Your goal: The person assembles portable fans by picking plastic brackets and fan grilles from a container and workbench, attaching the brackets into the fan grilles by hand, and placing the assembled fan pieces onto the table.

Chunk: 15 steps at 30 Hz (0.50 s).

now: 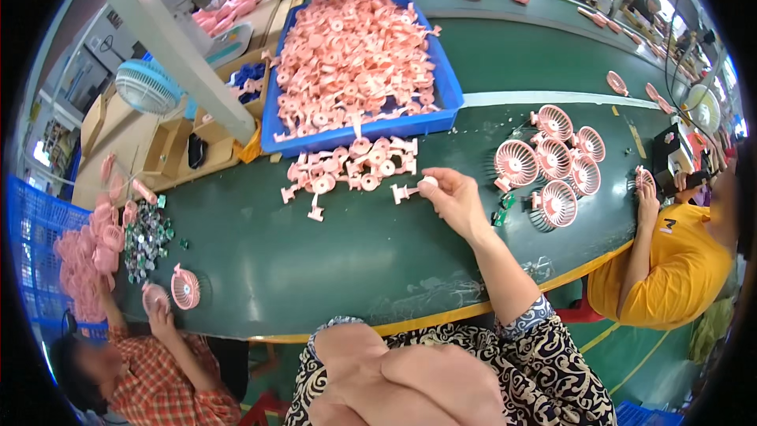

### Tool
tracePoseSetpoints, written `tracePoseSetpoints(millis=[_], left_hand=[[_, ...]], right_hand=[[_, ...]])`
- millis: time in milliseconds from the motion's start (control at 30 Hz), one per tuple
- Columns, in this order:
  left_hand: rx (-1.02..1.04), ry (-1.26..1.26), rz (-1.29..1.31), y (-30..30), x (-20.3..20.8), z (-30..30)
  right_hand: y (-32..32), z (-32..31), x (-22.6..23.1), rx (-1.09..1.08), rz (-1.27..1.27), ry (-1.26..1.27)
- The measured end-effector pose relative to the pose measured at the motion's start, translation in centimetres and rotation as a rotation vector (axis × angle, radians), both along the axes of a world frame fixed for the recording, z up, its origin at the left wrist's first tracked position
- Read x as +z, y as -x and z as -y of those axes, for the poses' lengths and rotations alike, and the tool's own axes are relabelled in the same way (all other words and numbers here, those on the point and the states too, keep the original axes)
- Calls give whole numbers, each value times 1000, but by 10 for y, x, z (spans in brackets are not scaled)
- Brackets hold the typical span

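My right hand [451, 196] reaches over the green table and pinches a small pink plastic fan part [410, 189] at the near edge of a loose heap of the same pink parts [347, 167]. Behind the heap stands a blue tray [445, 87] piled with many more pink parts. My left hand [371, 355] rests low in my lap, below the table edge, fingers loosely curled with nothing seen in it. To the right of my right hand lie several pink round fan grilles [556, 162].
A co-worker in a yellow shirt [670, 268] works at the right with a hand near a grille. Another person in a checked shirt [169, 383] at lower left holds a pink grille by a pile of small circuit boards [146, 241]. A grey post [169, 39] slants across upper left.
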<state>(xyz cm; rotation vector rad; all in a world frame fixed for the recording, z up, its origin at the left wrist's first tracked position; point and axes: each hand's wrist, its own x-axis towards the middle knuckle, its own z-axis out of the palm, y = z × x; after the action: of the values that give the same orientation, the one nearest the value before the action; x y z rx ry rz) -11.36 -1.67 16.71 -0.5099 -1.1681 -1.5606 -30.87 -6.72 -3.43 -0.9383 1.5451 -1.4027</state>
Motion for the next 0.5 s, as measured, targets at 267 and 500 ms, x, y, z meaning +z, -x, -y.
tracePoseSetpoints(millis=[267,500], left_hand=[[-48,83,-62,-11,0,17],[-160,241,-24,-28,-5,26]], right_hand=[[-1,-1,8,16,-64,-60],[-6,-1,11,36,-65,-37]])
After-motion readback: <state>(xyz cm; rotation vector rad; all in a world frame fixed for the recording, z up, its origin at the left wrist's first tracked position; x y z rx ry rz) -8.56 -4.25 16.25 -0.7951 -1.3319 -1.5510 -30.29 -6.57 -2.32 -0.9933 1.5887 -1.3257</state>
